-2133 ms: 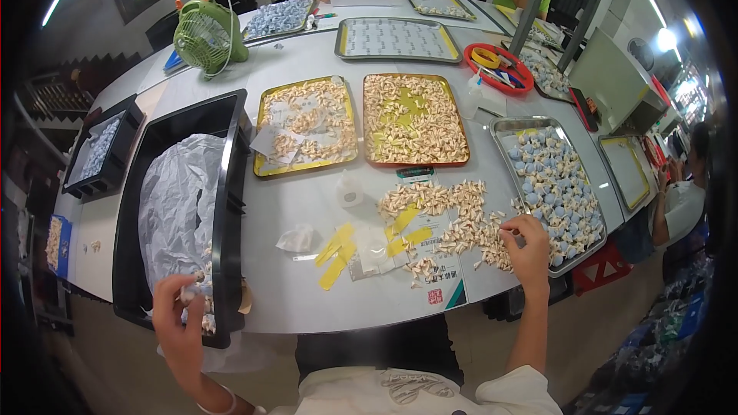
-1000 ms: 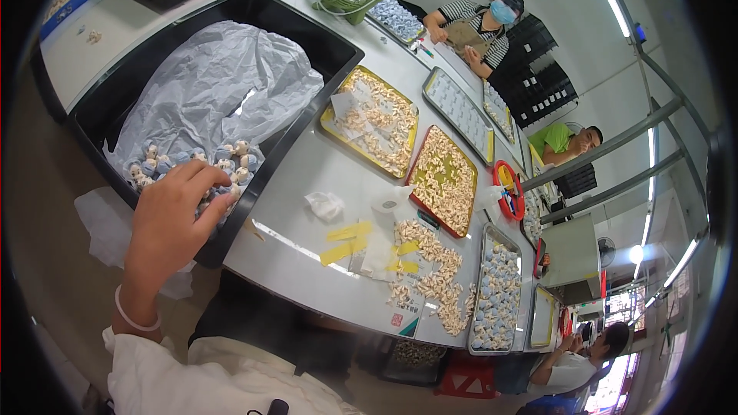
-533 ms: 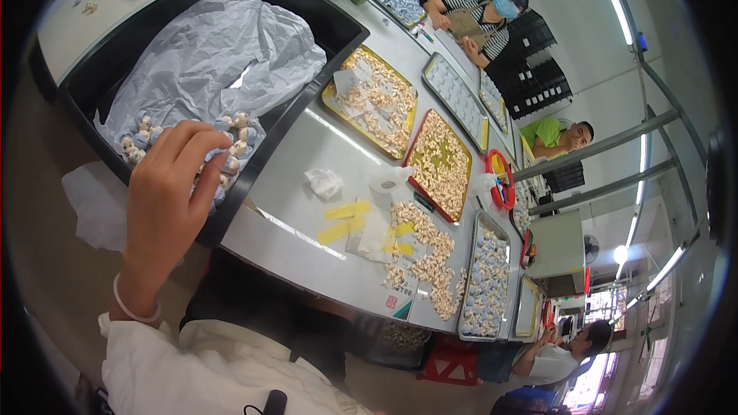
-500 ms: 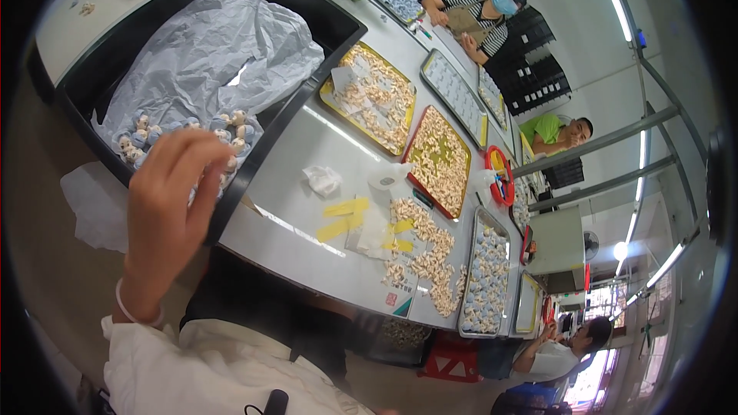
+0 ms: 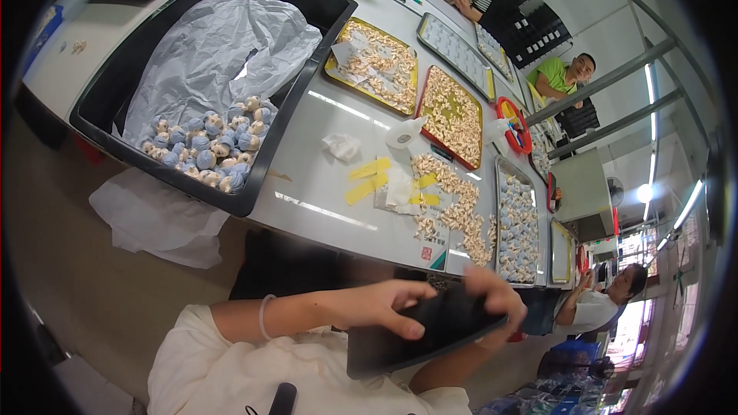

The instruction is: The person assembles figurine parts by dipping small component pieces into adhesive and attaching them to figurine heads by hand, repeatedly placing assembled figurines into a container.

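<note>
My left hand (image 5: 377, 306), with a pale band on its wrist, is at the upper left edge of a black flat rectangular panel (image 5: 427, 338), its thumb lying over the panel's face. My right hand (image 5: 496, 303) is closed around the panel's right end, its fingers smeared by motion. The panel is tilted in front of my body, below the table edge; its exact kind is unclear. To the left, a large black crate (image 5: 265, 155) holds a heap of small blue-and-cream figurines (image 5: 206, 146) beside crumpled white sheeting (image 5: 219, 50).
Trays of small cream pieces (image 5: 450, 119) and a metal tray of blue-and-cream figurines (image 5: 516, 223) stand on the table. Near them lie loose cream pieces (image 5: 461, 211), yellow strips (image 5: 369, 177) and a white roll (image 5: 403, 134). Several people sit around the table.
My left hand has moved from above the figurines in the crate rightward to my front. My right hand and the black panel have come into view. The whole view has shifted.
</note>
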A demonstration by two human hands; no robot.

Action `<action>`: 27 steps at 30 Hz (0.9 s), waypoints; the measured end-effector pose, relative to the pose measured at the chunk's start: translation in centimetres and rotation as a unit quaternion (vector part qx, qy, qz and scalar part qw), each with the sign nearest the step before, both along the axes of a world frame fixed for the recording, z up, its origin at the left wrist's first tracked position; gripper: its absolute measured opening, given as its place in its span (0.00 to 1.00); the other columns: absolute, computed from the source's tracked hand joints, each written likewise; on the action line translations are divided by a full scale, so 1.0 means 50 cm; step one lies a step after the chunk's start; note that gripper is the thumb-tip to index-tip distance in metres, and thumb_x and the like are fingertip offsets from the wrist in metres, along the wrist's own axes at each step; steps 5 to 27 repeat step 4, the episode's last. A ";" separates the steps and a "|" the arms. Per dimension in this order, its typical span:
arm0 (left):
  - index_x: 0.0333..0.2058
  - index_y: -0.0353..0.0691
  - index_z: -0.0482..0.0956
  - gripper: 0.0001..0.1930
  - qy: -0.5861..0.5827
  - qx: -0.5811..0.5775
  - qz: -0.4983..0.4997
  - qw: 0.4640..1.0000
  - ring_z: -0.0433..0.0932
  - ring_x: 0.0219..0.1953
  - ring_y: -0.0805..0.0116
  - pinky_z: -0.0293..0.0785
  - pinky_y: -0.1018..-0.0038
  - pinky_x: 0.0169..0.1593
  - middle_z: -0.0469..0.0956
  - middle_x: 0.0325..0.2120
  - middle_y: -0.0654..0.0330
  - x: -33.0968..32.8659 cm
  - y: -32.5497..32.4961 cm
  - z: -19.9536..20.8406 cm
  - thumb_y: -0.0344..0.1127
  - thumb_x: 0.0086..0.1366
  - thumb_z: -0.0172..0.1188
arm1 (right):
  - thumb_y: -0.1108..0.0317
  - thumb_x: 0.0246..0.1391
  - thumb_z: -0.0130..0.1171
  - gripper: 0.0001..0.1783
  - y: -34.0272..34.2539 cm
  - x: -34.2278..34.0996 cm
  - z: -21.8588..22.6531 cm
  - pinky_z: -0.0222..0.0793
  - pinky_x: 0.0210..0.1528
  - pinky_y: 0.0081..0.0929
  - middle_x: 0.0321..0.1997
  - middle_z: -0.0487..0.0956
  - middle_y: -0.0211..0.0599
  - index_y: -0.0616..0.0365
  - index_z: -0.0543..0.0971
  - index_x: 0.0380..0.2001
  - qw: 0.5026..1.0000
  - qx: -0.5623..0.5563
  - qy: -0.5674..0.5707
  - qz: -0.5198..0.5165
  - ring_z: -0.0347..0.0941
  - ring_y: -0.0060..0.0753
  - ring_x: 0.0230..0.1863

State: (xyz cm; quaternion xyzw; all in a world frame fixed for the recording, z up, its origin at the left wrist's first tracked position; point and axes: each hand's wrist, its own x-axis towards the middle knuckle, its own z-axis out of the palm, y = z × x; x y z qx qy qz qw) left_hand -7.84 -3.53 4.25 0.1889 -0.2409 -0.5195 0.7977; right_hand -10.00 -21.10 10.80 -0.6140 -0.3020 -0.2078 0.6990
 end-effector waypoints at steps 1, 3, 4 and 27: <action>0.54 0.35 0.61 0.36 0.014 -0.001 0.027 1.000 0.72 0.46 0.73 0.68 0.78 0.49 0.73 0.45 0.58 0.005 0.023 0.018 0.38 0.49 0.71 | 0.52 0.40 0.68 0.41 0.033 0.010 0.004 0.64 0.54 0.50 0.58 0.62 0.69 0.58 0.67 0.56 0.997 -0.053 0.059 0.026 0.64 0.66 0.56; 0.52 0.39 0.62 0.31 0.016 -0.001 0.144 0.989 0.69 0.48 0.74 0.63 0.79 0.52 0.71 0.44 0.60 -0.018 0.029 0.019 0.41 0.53 0.68 | 0.49 0.27 0.76 0.68 0.074 -0.001 -0.036 0.51 0.63 0.55 0.68 0.36 0.66 0.44 0.43 0.67 0.956 0.112 0.213 0.171 0.48 0.65 0.66; 0.53 0.40 0.61 0.33 0.012 0.016 0.184 0.983 0.68 0.50 0.73 0.60 0.79 0.55 0.70 0.46 0.60 -0.024 0.026 0.016 0.41 0.53 0.68 | 0.50 0.34 0.73 0.66 0.101 -0.008 -0.042 0.48 0.63 0.57 0.68 0.39 0.65 0.44 0.38 0.67 0.959 0.113 0.212 0.151 0.50 0.65 0.65; 0.53 0.40 0.61 0.33 0.012 0.016 0.184 0.983 0.68 0.50 0.73 0.60 0.79 0.55 0.70 0.46 0.60 -0.024 0.026 0.016 0.41 0.53 0.68 | 0.50 0.34 0.73 0.66 0.101 -0.008 -0.042 0.48 0.63 0.57 0.68 0.39 0.65 0.44 0.38 0.67 0.959 0.113 0.212 0.151 0.50 0.65 0.65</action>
